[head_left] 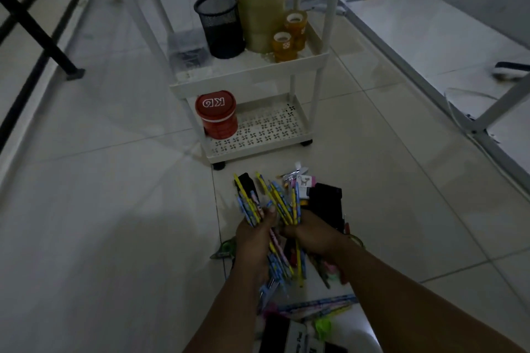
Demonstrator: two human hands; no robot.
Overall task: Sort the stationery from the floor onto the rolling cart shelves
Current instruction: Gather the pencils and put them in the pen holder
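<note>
The floor [114, 209] is pale tile, dimly lit. On it stands the rolling cart [249, 77], white, directly ahead of the person, with two shelves in view.

Middle shelf [286, 64]: holds a tall stack of clear tape rolls [261, 3], a black mesh pen cup [220, 26], two stacks of small amber tape rolls [289, 37] and a clear box of clips [186, 50].

Bottom shelf [272, 126]: perforated base; holds a red round container [216, 116] at its left end. The rest of the base shows bare.

A pile of loose stationery [315, 309] lies on the floor just in front of the cart's near edge and runs back toward the person. It includes black cases [327, 203], a green tape dispenser [226, 249] and packaged items.

The left hand [253, 241] and right hand [312, 238] are close together above the pile. Each is clamped on part of a bundle of blue and yellow pens [275, 209].

Key relation: the pens' long axes point away from the person, toward the cart, fanning slightly. The pen cup lies ahead, above and somewhat left of the hands, so the left hand is judged nearer to it. Delivery into the cup would likely require raising the bundle and turning it upright.
</note>
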